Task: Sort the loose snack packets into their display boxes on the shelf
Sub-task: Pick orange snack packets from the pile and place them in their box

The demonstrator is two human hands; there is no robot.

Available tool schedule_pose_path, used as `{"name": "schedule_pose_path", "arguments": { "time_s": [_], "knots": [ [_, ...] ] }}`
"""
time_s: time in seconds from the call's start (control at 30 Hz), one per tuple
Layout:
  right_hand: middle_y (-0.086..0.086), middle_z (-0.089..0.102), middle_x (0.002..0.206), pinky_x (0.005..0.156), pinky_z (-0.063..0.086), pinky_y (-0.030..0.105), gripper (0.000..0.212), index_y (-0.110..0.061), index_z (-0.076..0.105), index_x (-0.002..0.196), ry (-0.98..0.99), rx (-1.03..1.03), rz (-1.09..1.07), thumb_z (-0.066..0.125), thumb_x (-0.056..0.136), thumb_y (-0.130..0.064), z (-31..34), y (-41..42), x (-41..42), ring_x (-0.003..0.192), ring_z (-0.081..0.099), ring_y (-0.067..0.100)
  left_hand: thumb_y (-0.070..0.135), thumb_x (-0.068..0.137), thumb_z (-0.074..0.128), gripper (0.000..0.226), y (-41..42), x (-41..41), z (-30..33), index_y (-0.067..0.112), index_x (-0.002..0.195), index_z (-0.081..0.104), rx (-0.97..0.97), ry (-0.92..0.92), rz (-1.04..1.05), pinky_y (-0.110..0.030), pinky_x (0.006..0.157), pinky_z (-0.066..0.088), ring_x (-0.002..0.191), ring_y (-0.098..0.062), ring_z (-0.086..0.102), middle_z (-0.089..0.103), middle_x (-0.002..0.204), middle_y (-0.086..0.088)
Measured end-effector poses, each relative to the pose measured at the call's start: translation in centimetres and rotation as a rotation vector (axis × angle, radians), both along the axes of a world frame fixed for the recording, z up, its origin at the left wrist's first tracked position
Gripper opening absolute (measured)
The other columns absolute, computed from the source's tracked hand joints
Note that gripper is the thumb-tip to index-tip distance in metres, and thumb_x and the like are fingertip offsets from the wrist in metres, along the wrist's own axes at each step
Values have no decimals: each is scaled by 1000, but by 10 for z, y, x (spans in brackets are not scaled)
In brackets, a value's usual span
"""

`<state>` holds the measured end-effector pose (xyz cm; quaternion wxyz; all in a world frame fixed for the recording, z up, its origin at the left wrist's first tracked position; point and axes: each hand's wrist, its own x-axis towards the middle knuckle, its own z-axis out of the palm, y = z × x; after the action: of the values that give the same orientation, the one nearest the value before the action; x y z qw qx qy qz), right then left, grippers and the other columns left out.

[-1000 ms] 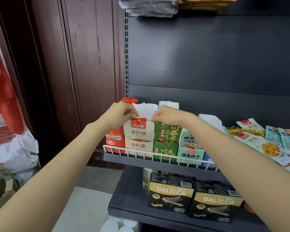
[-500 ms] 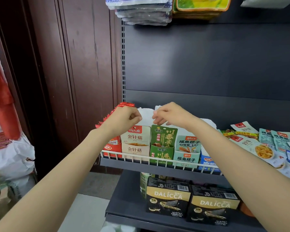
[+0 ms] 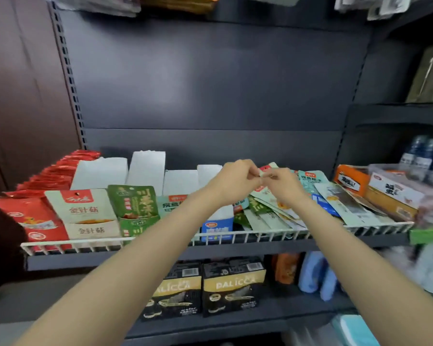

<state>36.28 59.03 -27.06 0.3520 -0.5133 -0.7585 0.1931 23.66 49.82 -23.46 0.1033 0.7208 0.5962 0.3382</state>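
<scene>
1. Above the heap of loose packets (image 3: 273, 208) on the shelf (image 3: 235, 248), the left hand (image 3: 235, 182) and right hand (image 3: 283, 184) meet, both pinching a small pale packet (image 3: 263, 173) between the fingertips.
2. Step in hand, apparently: picking one packet for sorting.
3. Next move calls for carrying it left to its matching display box (image 3: 93, 216).
</scene>
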Motion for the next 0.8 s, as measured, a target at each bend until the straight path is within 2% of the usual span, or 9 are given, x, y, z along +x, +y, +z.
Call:
{"name": "schedule_pose_path", "arguments": {
  "time_s": [0.07, 0.17, 0.3, 0.37, 0.43, 0.5, 0.67, 0.73, 0.8],
  "knots": [
    [11, 64, 114, 82, 42, 33, 26, -9, 62, 115, -81, -43, -76, 50, 93, -14, -15, 19, 25, 105, 57, 29, 18, 93, 50, 20, 26, 25, -17, 8, 109, 59, -88, -10, 21, -29, 81, 45, 99, -23, 56, 62, 105, -7],
    [15, 53, 133, 93, 41, 36, 44, -12, 44, 137, -195, -101, -85, 50, 94, -17, -37, 42, 50, 119, 50, 31, 12, 94, 46, 17, 61, 50, -43, 8, 78, 50, -213, 0, 74, -26, 58, 35, 71, -19, 49, 50, 77, -4],
    [14, 31, 151, 111, 26, 37, 55, -10, 31, 145, -430, -135, -27, 41, 98, -38, -65, 59, 64, 139, 28, 29, 15, 97, 43, 25, 92, 63, -61, -2, 112, 52, -357, -20, 169, -28, 62, 36, 87, -22, 47, 48, 96, -9],
    [14, 24, 154, 114, 20, 36, 58, -10, 28, 147, -469, -75, -42, 37, 99, -41, -72, 59, 63, 142, 20, 28, 17, 96, 45, 21, 102, 63, -68, 1, 107, 53, -382, -28, 218, -31, 63, 39, 88, -24, 49, 53, 101, -14],
    [16, 27, 151, 113, 19, 36, 59, -10, 30, 146, -440, -20, -57, 41, 97, -42, -74, 57, 61, 141, 20, 29, 23, 95, 47, 21, 111, 63, -75, 4, 102, 53, -390, 2, 258, -36, 79, 46, 103, -31, 54, 56, 118, -19],
    [16, 32, 145, 110, 23, 39, 60, -13, 35, 143, -342, -5, -65, 52, 93, -42, -73, 53, 58, 137, 22, 31, 28, 95, 49, 33, 114, 61, -82, 1, 111, 56, -408, 0, 273, -40, 92, 44, 117, -36, 50, 53, 127, -23],
    [12, 36, 126, 98, 33, 31, 76, -17, 39, 138, -155, 55, -158, 77, 75, -33, -54, 43, 52, 124, 29, 28, 25, 89, 58, 37, 113, 58, -85, -1, 115, 54, -388, -177, 285, -42, 86, 49, 109, -38, 55, 52, 124, -25],
    [11, 42, 125, 88, 35, 26, 67, -13, 44, 134, -32, 35, -176, 77, 77, -22, -42, 41, 52, 119, 39, 26, 21, 91, 54, 28, 109, 58, -81, 2, 112, 55, -347, -232, 264, -38, 81, 48, 105, -33, 56, 55, 120, -20],
    [6, 57, 110, 71, 38, 20, 35, -8, 59, 116, 130, -24, -125, 71, 83, -15, -32, 39, 53, 100, 53, 21, 18, 94, 51, 27, 103, 57, -74, 4, 117, 55, -293, -316, 216, -37, 83, 48, 105, -27, 57, 58, 120, -13]
  ]
}}
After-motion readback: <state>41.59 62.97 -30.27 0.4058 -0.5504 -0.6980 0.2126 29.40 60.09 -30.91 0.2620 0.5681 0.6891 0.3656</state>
